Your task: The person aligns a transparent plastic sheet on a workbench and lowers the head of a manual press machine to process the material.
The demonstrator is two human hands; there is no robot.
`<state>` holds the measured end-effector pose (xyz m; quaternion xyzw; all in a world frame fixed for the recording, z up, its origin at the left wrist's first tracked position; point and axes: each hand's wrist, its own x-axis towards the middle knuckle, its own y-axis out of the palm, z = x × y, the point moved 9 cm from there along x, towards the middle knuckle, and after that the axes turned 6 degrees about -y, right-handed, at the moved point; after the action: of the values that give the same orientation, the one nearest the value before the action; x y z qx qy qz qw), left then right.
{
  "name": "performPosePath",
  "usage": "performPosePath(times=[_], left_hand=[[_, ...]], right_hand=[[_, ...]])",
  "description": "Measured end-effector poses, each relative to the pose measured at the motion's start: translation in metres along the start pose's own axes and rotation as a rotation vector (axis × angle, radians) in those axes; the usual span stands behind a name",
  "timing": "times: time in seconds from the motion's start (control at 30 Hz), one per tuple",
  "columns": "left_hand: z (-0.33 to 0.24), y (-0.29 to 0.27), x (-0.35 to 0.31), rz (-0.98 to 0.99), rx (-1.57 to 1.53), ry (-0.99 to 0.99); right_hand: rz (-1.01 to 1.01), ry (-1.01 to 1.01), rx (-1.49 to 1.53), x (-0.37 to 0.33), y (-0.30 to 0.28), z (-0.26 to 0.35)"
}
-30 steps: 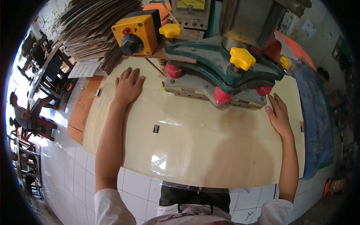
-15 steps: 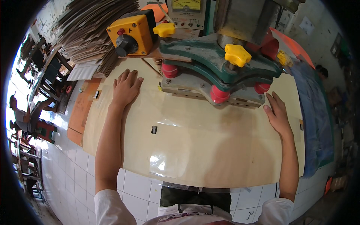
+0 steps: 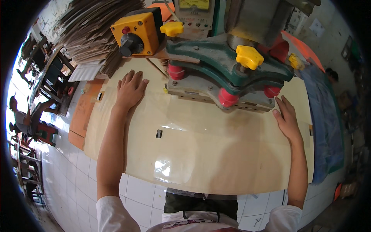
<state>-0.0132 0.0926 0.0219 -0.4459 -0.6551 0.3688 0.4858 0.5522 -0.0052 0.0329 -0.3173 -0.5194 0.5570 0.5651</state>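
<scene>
Fingers of the left hand lie spread and flat on a glossy cream sheet — nothing gripped, palm pressed down, fingertips aimed at the machine beyond them. Fingers of the right hand are likewise extended and pressed flat on the same sheet, near its far right edge, thumb pointing inward toward the press.

Between the two sets of fingers, and slightly beyond them, stands a green press head with a grey metal plate under it, resting on the sheet. Red cylindrical posts sit between green casting and plate; the nearest one on the right is just beside the right fingertips. A yellow star knob tops the casting, a second yellow knob lies farther left.

Just past the left fingertips sits a yellow control box with a black dial and a small red button. Beyond and to the left of it — a tall stack of brown cardboard sheets. A small dark mark shows on the cream sheet, nearer the body than the left fingers. Outboard of the right fingers hangs blue fabric. Outboard of the left forearm lies an orange board, with white floor tiles below, and a seated person well apart at the far left.
</scene>
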Motion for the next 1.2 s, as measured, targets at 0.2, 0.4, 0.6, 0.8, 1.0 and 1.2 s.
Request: performPosePath(times=[0.2,0.4,0.6,0.8,1.0,1.2], left_hand=[[-0.0047,-0.0015,-0.0035,-0.008,0.008,0.019],[-0.0031,-0.0026,-0.0023,-0.004,0.009,0.006],[-0.0017,-0.0005,-0.0014,0.008,0.011,0.003],[-0.0028,-0.0033,-0.0023,0.010,-0.019,0.008],[-0.0019,-0.0020,-0.0027,0.026,-0.012,-0.003],[-0.0047,-0.0030,-0.0030,0.042,0.018,-0.005]], right_hand=[[-0.005,-0.009,0.005,0.0001,-0.0009,0.0004],[-0.019,-0.027,0.036,0.0001,-0.0002,0.0010],[-0.029,-0.021,0.037,0.0010,-0.0023,0.0031],[-0.025,-0.029,0.031,0.0022,-0.0031,0.0032],[-0.010,-0.022,0.002,0.0014,-0.0002,0.0008],[-0.014,-0.016,0.003,0.0003,-0.0012,0.0024]])
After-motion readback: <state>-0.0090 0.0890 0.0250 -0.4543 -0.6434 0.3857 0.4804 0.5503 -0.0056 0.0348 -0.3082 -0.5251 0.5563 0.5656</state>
